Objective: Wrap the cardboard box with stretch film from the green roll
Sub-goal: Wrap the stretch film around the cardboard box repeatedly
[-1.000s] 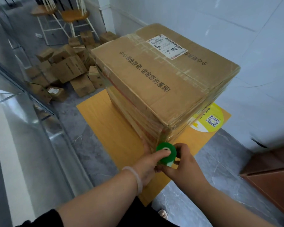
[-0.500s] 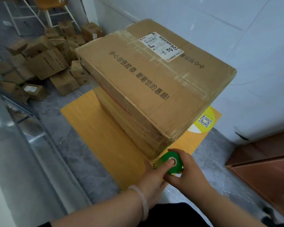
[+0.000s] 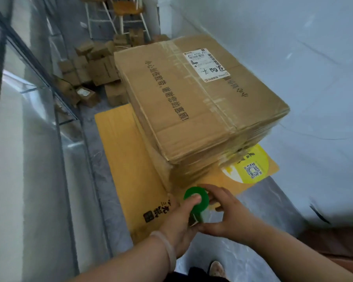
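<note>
A large cardboard box [image 3: 192, 110] with a white shipping label and printed text stands on a low yellow wooden table [image 3: 126, 159]; clear film covers its lower sides. The green roll [image 3: 201, 204] of stretch film is held upright just below the box's near corner. My left hand [image 3: 177, 222] grips the roll with the thumb pressed into its green top. My right hand [image 3: 222, 212] wraps around the roll's right side. Whether film runs from the roll to the box is hard to tell.
A heap of small cardboard boxes [image 3: 90, 74] lies on the grey floor at the back left, with a wooden chair [image 3: 126, 15] behind. A glass partition [image 3: 29, 98] runs along the left, a white wall [image 3: 293, 58] on the right. A shoe tip [image 3: 215, 268] shows below.
The view has swung leftwards around the box's near corner. Both hands carried the green roll along, now a little further from the box's corner.
</note>
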A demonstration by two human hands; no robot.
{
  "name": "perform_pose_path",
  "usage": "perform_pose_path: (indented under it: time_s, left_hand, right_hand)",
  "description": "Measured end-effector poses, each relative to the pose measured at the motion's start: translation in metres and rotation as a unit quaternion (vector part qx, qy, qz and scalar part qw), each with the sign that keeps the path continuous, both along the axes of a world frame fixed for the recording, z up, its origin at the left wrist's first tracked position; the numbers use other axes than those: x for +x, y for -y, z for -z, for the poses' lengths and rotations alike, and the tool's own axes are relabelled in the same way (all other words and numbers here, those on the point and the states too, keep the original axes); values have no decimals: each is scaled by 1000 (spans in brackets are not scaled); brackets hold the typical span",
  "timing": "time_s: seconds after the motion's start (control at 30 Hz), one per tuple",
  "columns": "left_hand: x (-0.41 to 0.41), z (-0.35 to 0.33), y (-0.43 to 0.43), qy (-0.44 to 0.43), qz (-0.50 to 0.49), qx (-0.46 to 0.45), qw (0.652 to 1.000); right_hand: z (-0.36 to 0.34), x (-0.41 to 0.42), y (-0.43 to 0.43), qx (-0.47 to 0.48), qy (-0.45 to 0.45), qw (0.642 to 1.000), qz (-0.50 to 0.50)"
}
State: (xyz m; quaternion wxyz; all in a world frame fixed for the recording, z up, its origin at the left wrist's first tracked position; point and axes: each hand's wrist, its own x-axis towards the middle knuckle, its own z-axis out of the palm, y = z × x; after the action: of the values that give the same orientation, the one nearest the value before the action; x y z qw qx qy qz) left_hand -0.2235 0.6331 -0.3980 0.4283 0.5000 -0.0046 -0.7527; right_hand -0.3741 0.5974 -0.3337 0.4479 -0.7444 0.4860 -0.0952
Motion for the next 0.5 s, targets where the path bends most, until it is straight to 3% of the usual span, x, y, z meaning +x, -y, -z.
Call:
perform_pose_path:
  time_s: [0.23,0.5]
  left_hand:
    - [-49,-24,12,19,-167,-12,986]
    - [-65,-36,22,44,-180,-7,983]
  right_hand:
    - [10,-29,32,11,-5,1000,-18]
    - [3,-39,43,-49,23,997,-50]
